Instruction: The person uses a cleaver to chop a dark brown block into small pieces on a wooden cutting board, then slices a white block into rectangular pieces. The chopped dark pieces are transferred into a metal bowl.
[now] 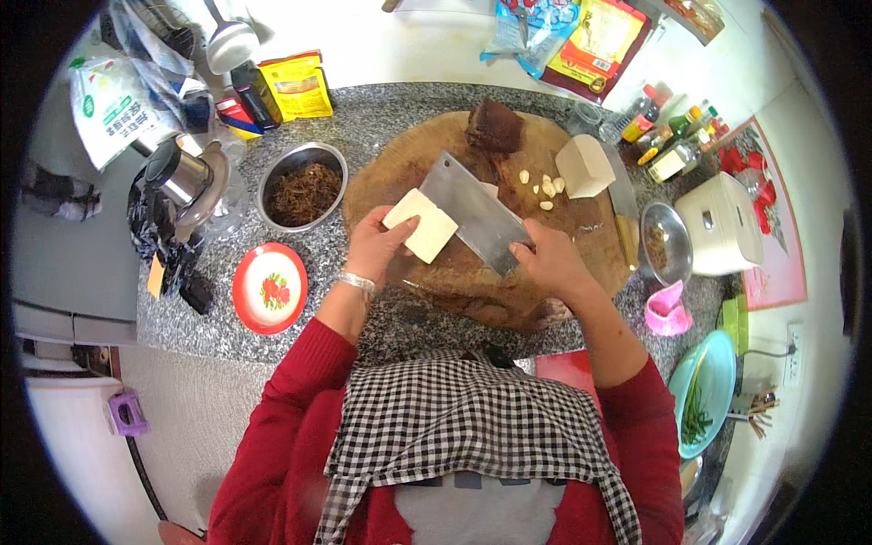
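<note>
My left hand [376, 246] grips a square, pale slab that looks like tofu [422, 227], thumb on its face, above the round wooden chopping board [402, 163]. In my right hand [548, 259] is a metal cleaver [473, 211], its broad blade slanting up to the left and meeting the slab's right side. A small pale piece shows partly behind the blade. Farther back on the board lie a dark brown block [495, 127], several peeled garlic cloves [547, 187] and a larger pale block [584, 167]. Another knife [623, 197] rests along the board's right edge.
Left of the board are a steel bowl of brown shreds [304, 191] and a red-rimmed plate [270, 289]. To the right stand a steel bowl [666, 244], a cream container [719, 223], a pink cloth [667, 310], sauce bottles [674, 153] and a turquoise basin with green stalks [705, 395].
</note>
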`<action>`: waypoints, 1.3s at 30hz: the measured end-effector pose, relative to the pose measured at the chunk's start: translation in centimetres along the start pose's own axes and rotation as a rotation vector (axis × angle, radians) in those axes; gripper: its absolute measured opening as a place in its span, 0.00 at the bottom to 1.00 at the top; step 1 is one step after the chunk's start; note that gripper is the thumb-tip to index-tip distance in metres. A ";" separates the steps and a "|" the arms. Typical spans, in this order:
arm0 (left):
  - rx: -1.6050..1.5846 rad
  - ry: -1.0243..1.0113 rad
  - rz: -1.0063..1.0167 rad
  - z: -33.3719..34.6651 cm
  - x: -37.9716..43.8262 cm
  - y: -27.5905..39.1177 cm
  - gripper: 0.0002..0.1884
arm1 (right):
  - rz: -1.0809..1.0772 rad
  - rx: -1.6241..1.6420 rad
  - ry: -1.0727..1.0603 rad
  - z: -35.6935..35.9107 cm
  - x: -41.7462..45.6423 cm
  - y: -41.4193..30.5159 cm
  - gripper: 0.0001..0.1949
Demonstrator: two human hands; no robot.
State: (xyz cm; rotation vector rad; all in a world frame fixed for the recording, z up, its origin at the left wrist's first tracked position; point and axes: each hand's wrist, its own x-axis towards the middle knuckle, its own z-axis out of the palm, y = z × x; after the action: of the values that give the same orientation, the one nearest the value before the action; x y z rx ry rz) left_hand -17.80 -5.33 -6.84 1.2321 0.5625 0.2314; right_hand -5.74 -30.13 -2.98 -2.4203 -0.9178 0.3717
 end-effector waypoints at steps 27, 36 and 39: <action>1.076 -0.012 1.177 -1.2 1.4 -1.5 0.20 | -0.057 -0.260 0.069 -0.6 -1.0 -4.8 0.11; 0.992 -0.011 1.273 -0.9 2.1 -2.3 0.16 | -0.067 -0.231 0.147 -2.9 -2.0 -7.9 0.09; 0.980 -0.047 1.259 -0.8 2.2 -2.0 0.16 | -0.118 -0.242 0.138 -3.2 -2.4 -8.6 0.08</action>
State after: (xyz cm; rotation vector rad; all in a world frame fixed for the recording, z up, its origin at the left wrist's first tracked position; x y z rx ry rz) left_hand -16.60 -4.29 -9.51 2.4310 -0.2996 1.0565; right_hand -10.68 -27.49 4.64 -2.5545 -1.0905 0.0510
